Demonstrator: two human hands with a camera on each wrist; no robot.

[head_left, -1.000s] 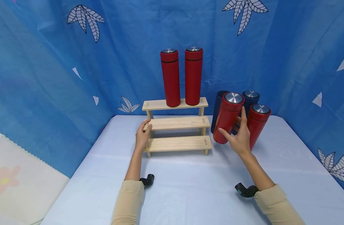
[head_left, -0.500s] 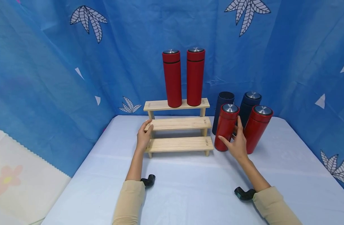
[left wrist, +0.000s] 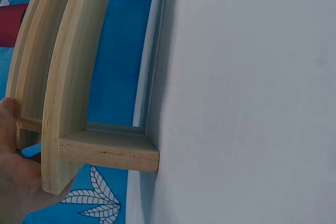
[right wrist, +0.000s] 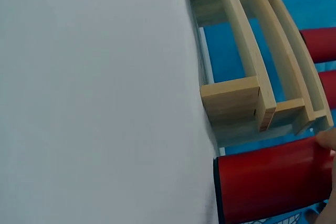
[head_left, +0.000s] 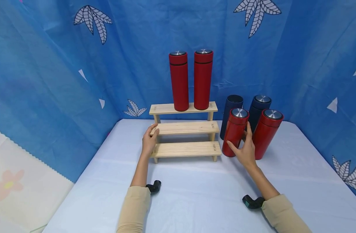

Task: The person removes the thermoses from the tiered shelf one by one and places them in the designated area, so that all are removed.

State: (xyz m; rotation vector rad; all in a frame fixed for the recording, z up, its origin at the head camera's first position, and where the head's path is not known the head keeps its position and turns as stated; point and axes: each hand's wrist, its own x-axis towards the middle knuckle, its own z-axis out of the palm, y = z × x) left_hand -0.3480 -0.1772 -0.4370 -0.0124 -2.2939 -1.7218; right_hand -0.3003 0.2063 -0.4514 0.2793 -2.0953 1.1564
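- Head view: we see our right hand (head_left: 245,151) wrapped round the lower half of a red flask (head_left: 234,132), thumb on its left side and fingers behind it; the flask stands upright on the white table (head_left: 195,200), just right of the wooden step rack (head_left: 185,129).
- Our left hand (head_left: 149,142) grasps the left end of the rack, the thumb lying on the middle step (head_left: 185,128) and the fingers curled behind its upright.
- On the top step (head_left: 163,108) stand two tall red flasks (head_left: 179,81), upright and just beside each other; the bottom step (head_left: 185,149) carries nothing.
- Right of the held flask, a second red flask (head_left: 265,134) stands touching or nearly touching our right hand; behind the pair we note two dark blue flasks (head_left: 259,108), the left one without a silver cap showing.
- A blue cloth with leaf prints (head_left: 49,64) backs the table on all sides.
- Left wrist view: we see the palm (left wrist: 16,182) pressed against the rack's end (left wrist: 58,108), with the table (left wrist: 247,98) alongside.
- Right wrist view: the base of the held flask (right wrist: 273,184) meets the table (right wrist: 94,98) close beside the rack's foot (right wrist: 233,100); only a fingertip shows at the frame edge.
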